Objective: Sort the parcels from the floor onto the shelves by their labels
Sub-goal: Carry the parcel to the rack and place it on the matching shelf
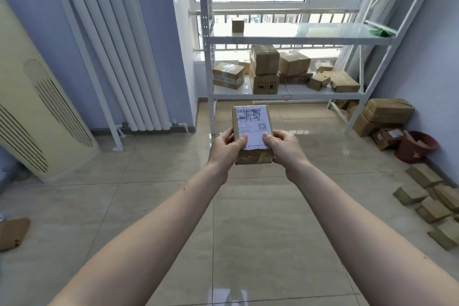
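Parcel gripped by left hand and right hand, label up. Several boxes on lower shelf; floor parcels remain unsorted.

Both arms reach out over the tiled floor, the left hand and right hand gripping a small cardboard parcel from either side, thumbs pressed on its white shipping label. Ahead stands a white metal shelving unit: one small box near the left edge of its middle shelf, a heap of cardboard boxes across the lower shelf. More parcels lie along the floor's right edge, beside a red bucket.
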{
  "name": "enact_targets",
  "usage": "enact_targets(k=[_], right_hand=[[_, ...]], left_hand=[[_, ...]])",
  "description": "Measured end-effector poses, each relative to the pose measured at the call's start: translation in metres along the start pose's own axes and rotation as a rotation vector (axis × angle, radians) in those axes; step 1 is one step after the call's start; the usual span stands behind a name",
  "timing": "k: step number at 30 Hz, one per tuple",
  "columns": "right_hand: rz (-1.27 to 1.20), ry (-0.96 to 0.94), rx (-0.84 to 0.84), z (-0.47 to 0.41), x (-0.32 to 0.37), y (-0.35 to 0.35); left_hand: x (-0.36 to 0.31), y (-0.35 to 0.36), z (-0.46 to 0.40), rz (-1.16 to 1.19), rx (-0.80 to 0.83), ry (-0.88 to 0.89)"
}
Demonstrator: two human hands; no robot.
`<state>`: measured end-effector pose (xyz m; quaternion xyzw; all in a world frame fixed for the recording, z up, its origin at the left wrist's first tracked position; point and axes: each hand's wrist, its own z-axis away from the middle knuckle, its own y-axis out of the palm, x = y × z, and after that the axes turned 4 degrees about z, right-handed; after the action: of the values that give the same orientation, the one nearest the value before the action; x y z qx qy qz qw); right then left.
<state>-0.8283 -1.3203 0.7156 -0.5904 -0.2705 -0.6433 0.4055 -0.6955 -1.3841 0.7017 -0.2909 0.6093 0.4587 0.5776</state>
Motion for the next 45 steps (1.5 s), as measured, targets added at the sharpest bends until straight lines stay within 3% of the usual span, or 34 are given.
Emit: enact_targets(k=[23, 45], right_hand=[[-0.002, -0.066, -0.068, -0.367, 0.081, 0.068], [0.038, -0.25, -0.018, -0.726, 0.187, 0.065]], left_hand=[[-0.067, -0.023, -0.379, -0.026, 0.066, 0.059], [-0.127, 0.028, -0.735, -0.051, 0.032, 0.162]])
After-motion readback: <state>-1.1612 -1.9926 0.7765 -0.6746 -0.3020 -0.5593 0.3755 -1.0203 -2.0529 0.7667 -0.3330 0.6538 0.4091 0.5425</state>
